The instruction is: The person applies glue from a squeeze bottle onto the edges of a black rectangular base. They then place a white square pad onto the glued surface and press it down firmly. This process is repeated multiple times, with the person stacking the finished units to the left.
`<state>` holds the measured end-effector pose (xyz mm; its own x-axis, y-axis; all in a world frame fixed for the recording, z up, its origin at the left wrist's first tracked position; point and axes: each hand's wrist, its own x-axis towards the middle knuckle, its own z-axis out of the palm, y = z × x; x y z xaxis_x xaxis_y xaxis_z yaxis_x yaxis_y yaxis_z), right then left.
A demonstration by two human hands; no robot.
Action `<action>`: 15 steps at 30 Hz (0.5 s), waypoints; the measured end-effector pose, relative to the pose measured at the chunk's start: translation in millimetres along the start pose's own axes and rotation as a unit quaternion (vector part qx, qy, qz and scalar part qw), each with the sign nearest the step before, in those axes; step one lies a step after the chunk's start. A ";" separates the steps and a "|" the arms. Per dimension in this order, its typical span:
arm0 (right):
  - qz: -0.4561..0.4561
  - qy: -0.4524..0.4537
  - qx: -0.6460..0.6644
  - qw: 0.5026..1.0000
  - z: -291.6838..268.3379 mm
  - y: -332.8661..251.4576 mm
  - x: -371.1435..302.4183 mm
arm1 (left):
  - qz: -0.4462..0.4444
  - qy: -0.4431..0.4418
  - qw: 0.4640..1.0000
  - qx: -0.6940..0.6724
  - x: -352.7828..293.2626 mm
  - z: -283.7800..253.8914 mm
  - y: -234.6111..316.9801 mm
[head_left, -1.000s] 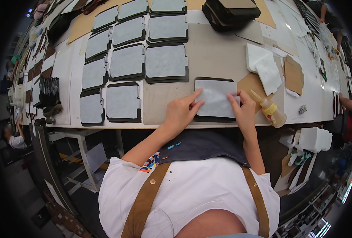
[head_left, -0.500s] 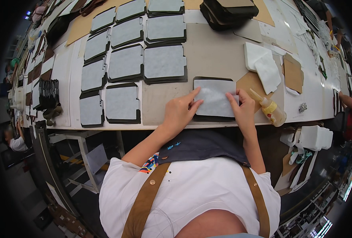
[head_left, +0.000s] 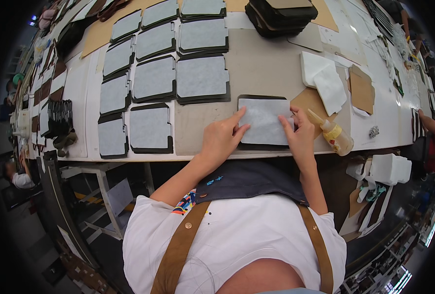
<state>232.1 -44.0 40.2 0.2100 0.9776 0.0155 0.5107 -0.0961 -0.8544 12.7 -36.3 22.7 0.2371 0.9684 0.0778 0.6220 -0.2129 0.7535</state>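
A pale grey fabric sheet [head_left: 263,120] lies on a dark leather panel [head_left: 256,97] near the table's front edge. My left hand [head_left: 222,138] presses flat on the sheet's left side, index finger stretched toward its upper left corner. On the sheet's right edge rests my right hand [head_left: 300,137], fingertips spread and pressing down. Neither hand grips anything.
Rows of finished grey-on-dark panels [head_left: 200,78] cover the table to the left and behind. A glue bottle [head_left: 334,135] lies right of my right hand, white cloths [head_left: 324,81] beyond it, a dark stack [head_left: 281,15] at the back. Another person's arm [head_left: 429,128] is at far right.
Both hands stay on the sheet; the fingers have shifted only slightly along its edges. Nothing else moved.
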 end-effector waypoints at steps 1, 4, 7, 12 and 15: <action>-0.005 0.000 -0.038 0.999 -1.8 -5.5 -1.4 | -0.004 -0.004 1.000 0.005 0.0 0.0 0.4; -0.048 0.008 -0.127 0.991 -6.5 -14.1 -5.0 | -0.011 -0.015 1.000 0.010 -0.7 0.9 1.4; -0.126 0.018 -0.162 0.979 -5.5 -8.0 -4.2 | -0.013 -0.019 1.000 0.001 -2.0 1.9 0.9; -0.170 0.033 -0.176 0.969 -2.3 3.8 -3.7 | -0.026 -0.037 0.999 0.007 -1.2 -0.7 2.7; -0.182 0.042 -0.175 0.967 -2.4 4.7 -3.4 | -0.016 -0.031 0.999 0.008 -1.3 0.0 1.4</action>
<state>235.7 -48.3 37.3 0.0229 0.9416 0.3358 0.8107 0.1791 -0.5574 13.3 -37.9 23.6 0.2623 0.9649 0.0127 0.6416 -0.1843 0.7446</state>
